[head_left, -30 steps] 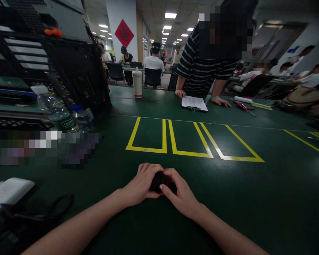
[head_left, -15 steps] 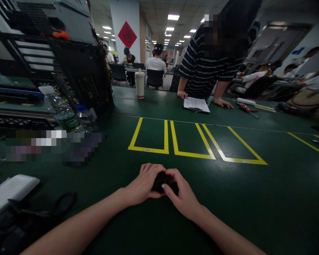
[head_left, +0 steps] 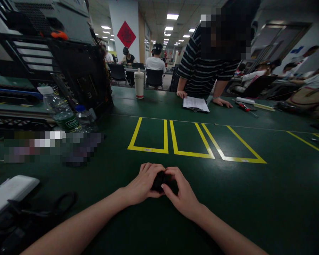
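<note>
Head view | left hand (head_left: 143, 185): fingers clamped around dark object (head_left: 157, 182), apparently steadying it | right hand (head_left: 182, 191): thumb and fingers clamped opposite, presumably for two-sided control | position: on or just above green table (head_left: 228, 198), cannot tell; nearside of yellow tape frames (head_left: 194, 154) | far: clipboard (head_left: 196, 104) beside co-worker's hand (head_left: 182, 94), likely for reading
</note>
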`<action>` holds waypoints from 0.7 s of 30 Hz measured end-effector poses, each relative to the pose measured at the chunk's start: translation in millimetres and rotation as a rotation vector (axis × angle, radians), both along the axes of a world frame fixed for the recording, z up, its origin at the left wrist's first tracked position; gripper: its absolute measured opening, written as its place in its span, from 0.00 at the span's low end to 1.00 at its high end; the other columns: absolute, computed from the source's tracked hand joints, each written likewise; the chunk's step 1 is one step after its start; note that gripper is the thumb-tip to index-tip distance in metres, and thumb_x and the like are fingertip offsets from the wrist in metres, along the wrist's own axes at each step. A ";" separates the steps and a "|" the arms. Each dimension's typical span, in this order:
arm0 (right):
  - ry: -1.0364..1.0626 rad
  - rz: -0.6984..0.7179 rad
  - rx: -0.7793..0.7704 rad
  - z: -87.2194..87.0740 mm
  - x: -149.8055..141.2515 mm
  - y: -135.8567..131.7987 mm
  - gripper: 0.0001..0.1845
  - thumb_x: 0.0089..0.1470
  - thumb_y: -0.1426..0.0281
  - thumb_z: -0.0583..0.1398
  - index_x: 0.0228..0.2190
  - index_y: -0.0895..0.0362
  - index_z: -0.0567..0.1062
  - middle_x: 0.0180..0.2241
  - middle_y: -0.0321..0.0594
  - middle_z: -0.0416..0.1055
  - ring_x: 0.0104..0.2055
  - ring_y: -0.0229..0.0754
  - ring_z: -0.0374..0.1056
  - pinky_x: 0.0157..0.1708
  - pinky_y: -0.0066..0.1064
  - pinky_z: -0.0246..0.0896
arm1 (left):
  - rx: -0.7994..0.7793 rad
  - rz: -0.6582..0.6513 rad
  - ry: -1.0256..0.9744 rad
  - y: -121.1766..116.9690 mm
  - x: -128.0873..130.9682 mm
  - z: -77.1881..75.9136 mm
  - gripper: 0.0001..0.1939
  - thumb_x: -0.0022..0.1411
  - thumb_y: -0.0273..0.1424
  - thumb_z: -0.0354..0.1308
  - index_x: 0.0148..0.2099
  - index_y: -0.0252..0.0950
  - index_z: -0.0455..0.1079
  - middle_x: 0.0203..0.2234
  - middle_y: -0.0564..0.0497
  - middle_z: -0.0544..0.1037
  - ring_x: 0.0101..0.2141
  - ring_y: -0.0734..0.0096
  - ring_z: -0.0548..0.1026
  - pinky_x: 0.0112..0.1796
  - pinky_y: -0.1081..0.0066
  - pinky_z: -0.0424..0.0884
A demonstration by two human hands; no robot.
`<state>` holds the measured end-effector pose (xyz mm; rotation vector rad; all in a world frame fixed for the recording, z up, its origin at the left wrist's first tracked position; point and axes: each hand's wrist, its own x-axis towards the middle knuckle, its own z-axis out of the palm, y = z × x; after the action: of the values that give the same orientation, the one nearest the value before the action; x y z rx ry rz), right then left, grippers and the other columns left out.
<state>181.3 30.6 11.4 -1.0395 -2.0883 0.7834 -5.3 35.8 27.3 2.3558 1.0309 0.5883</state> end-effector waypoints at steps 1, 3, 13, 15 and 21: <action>-0.006 -0.002 -0.023 0.5 -0.4 0.1 0.15 0.51 0.75 0.55 0.42 0.55 0.61 0.40 0.42 0.61 0.40 0.43 0.62 0.39 0.37 0.62 | -0.003 -0.001 -0.004 0.2 -0.2 -1.1 0.30 0.53 0.27 0.60 0.54 0.41 0.50 0.48 0.47 0.62 0.45 0.60 0.62 0.47 0.59 0.57; -0.021 0.010 -0.054 1.4 -0.7 0.1 0.15 0.52 0.75 0.55 0.43 0.55 0.61 0.39 0.41 0.62 0.38 0.42 0.62 0.38 0.36 0.62 | -0.003 0.001 -0.012 0.7 -0.6 -3.7 0.30 0.52 0.27 0.60 0.54 0.41 0.50 0.48 0.48 0.62 0.45 0.60 0.62 0.47 0.59 0.57; 0.014 0.063 0.055 0.5 2.3 -0.9 0.11 0.52 0.73 0.55 0.39 0.52 0.65 0.43 0.42 0.59 0.44 0.44 0.61 0.43 0.39 0.61 | 0.045 0.026 -0.022 2.3 1.2 -13.6 0.32 0.50 0.27 0.61 0.54 0.42 0.49 0.48 0.48 0.63 0.45 0.60 0.63 0.46 0.60 0.57; 0.022 0.057 0.067 0.5 2.3 -1.1 0.10 0.52 0.74 0.55 0.38 0.52 0.65 0.43 0.42 0.59 0.45 0.44 0.60 0.44 0.39 0.61 | 0.040 0.023 -0.016 2.3 1.0 -13.3 0.32 0.51 0.28 0.61 0.54 0.43 0.49 0.49 0.48 0.63 0.46 0.59 0.63 0.47 0.59 0.57; -0.011 0.004 -0.051 2.7 1.3 -1.2 0.17 0.51 0.73 0.56 0.44 0.54 0.61 0.41 0.43 0.62 0.41 0.44 0.62 0.41 0.38 0.61 | -0.002 0.015 -0.010 1.0 -0.6 -5.3 0.31 0.52 0.28 0.60 0.55 0.43 0.49 0.49 0.48 0.62 0.46 0.58 0.63 0.47 0.59 0.58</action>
<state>182.6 29.4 14.2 -1.0695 -2.0896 0.8380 -5.9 36.8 21.9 2.3423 1.0457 0.6038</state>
